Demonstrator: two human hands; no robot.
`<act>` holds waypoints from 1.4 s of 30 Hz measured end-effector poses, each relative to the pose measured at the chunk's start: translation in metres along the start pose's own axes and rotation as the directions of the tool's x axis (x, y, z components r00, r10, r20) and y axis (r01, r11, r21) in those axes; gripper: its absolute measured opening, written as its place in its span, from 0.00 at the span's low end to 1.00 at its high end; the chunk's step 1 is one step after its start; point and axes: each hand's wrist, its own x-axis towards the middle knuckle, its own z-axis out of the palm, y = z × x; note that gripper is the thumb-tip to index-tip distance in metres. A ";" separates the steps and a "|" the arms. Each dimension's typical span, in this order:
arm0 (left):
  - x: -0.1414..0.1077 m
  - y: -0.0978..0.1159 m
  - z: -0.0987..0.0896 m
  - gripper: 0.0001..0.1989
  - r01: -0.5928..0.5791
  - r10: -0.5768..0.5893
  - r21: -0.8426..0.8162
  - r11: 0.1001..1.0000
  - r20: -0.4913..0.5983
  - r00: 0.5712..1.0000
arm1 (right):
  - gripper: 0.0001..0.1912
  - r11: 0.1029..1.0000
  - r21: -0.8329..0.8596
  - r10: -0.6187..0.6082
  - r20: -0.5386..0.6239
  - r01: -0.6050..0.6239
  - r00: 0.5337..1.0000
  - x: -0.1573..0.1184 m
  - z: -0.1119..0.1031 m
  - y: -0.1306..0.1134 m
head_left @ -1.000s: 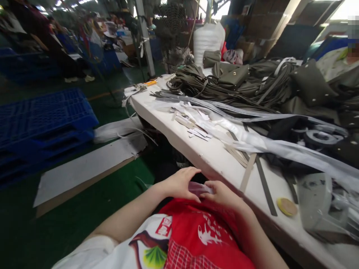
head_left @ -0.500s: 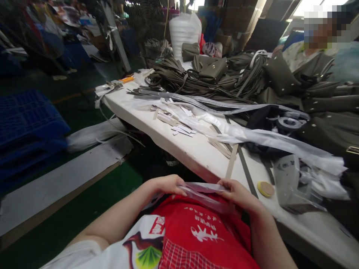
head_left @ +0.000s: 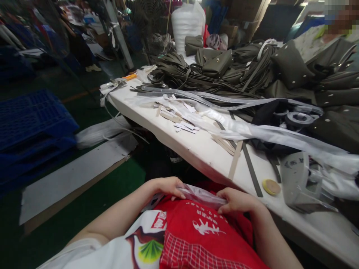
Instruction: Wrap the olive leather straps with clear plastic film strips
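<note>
Film (head_left: 202, 195), thin see-through plastic, is bunched between the person's two hands, just above the red apron (head_left: 186, 218) and short of the white surface (head_left: 206, 151). The left hand (head_left: 174, 188) has one end pinched between thumb and fingers, and the right hand (head_left: 232, 200) is closed on the other end, thumb and fingers together. The surface is pretty messy: paper slips (head_left: 186, 127) (mostly white), a heap of dark olive straps (head_left: 202, 82), plus a yellow-edged disc (head_left: 272, 187) sitting near the right forearm.
</note>
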 end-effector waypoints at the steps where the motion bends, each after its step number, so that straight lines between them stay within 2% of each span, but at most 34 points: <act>1: 0.001 0.000 0.000 0.25 0.005 -0.005 0.008 1.000 0.014 1.000 | 0.08 0.999 -0.018 0.027 0.005 -0.027 1.000 0.001 0.001 0.001; 4: 0.009 0.011 -0.003 0.26 -0.009 0.011 0.132 0.991 -0.016 1.000 | 0.06 0.999 -0.029 0.030 -0.010 -0.031 0.999 0.003 0.001 -0.004; 6: 0.019 0.030 -0.006 0.24 -0.054 0.082 0.256 0.965 -0.097 0.992 | 0.06 0.999 -0.039 -0.004 -0.011 0.004 1.000 0.006 -0.002 -0.012; 8: 0.030 0.052 -0.008 0.22 -0.141 0.187 0.323 0.936 -0.118 0.975 | 0.07 0.996 -0.082 -0.029 -0.019 0.028 0.999 0.009 -0.007 -0.023; 10: 0.040 0.072 -0.008 0.20 -0.251 0.279 0.338 0.907 -0.038 0.959 | 0.07 0.988 -0.150 -0.042 -0.040 0.036 0.998 0.013 -0.011 -0.034; 13: 0.050 0.090 -0.003 0.16 -0.274 0.256 0.396 0.877 0.098 0.962 | 0.08 0.981 -0.191 -0.051 -0.051 0.041 0.997 0.017 -0.015 -0.040; 15: 0.052 0.094 -0.001 0.13 -0.225 0.210 0.437 0.871 0.082 0.974 | 0.09 0.986 -0.161 -0.055 -0.067 0.044 0.996 0.018 -0.018 -0.038; 17: 0.049 0.093 -0.001 0.15 -0.198 0.213 0.411 0.890 0.011 0.977 | 0.09 0.993 -0.100 -0.074 -0.120 0.062 0.990 0.016 -0.021 -0.032; 21: 0.041 0.089 -0.015 0.20 -0.195 0.224 0.161 0.967 -0.184 0.957 | 0.13 0.991 0.018 -0.119 -0.288 0.130 0.950 0.013 -0.024 -0.024; 24: 0.034 0.087 -0.033 0.25 -0.201 0.205 0.049 0.978 -0.342 0.917 | 0.13 0.986 0.086 -0.101 -0.375 0.143 0.921 0.012 -0.022 -0.024; 27: 0.019 0.089 -0.053 0.30 -0.207 0.183 -0.005 0.978 -0.449 0.875 | 0.10 0.976 0.155 -0.079 -0.397 0.152 0.915 0.013 -0.019 -0.025; 30: -0.005 0.096 -0.069 0.32 -0.233 0.186 -0.020 0.972 -0.539 0.821 | 0.12 0.973 0.161 -0.089 -0.411 0.169 0.907 0.014 -0.019 -0.025; 32: -0.018 0.101 -0.073 0.30 -0.259 0.226 0.023 0.966 -0.566 0.793 | 0.17 0.977 0.138 -0.091 -0.431 0.165 0.898 0.015 -0.021 -0.025; 35: -0.026 0.106 -0.068 0.24 -0.302 0.276 0.045 0.952 -0.547 0.790 | 0.22 0.980 0.111 -0.100 -0.445 0.166 0.890 0.017 -0.023 -0.026; 37: -0.023 0.107 -0.063 0.22 -0.344 0.307 0.033 0.939 -0.536 0.786 | 0.22 0.977 0.105 -0.121 -0.450 0.187 0.885 0.017 -0.024 -0.027; 40: -0.014 0.107 -0.057 0.19 -0.398 0.369 0.077 0.914 -0.564 0.738 | 0.22 0.976 0.086 -0.138 -0.473 0.202 0.870 0.017 -0.023 -0.030; 42: -0.008 0.108 -0.057 0.14 -0.436 0.382 0.039 0.899 -0.556 0.739 | 0.21 0.978 0.060 -0.144 -0.492 0.199 0.858 0.016 -0.020 -0.033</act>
